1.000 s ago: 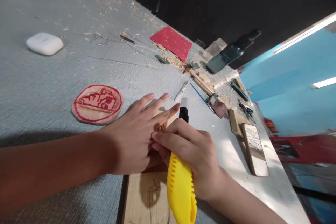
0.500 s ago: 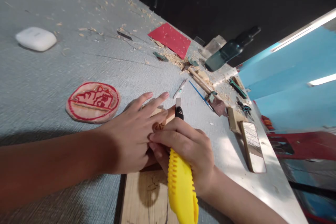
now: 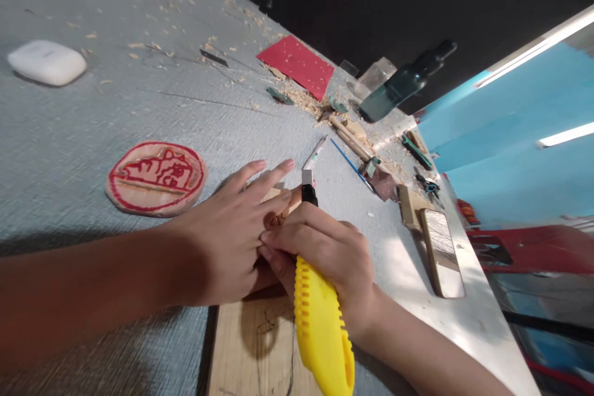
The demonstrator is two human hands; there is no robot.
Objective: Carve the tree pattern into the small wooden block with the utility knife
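My right hand (image 3: 331, 260) is wrapped round a yellow utility knife (image 3: 322, 328), whose black head and short blade (image 3: 307, 185) point away from me along the edge of a wooden board (image 3: 250, 346). My left hand (image 3: 232, 235) lies flat on that board with fingers stretched out, pressing it down just left of the blade. Pencil lines show on the bare near part of the board. The part of the board under both hands is hidden.
A round wooden disc with a red carved picture (image 3: 155, 176) lies left of my hands. A white case (image 3: 46, 62) sits far left. Behind are a red sheet (image 3: 297, 65), wood shavings, carving tools (image 3: 352, 145), a dark bottle (image 3: 403, 83) and a phone (image 3: 440, 253).
The knife has slid a little towards me along the board, and the view has drifted so everything sits slightly further left. My left hand stays pressed flat.
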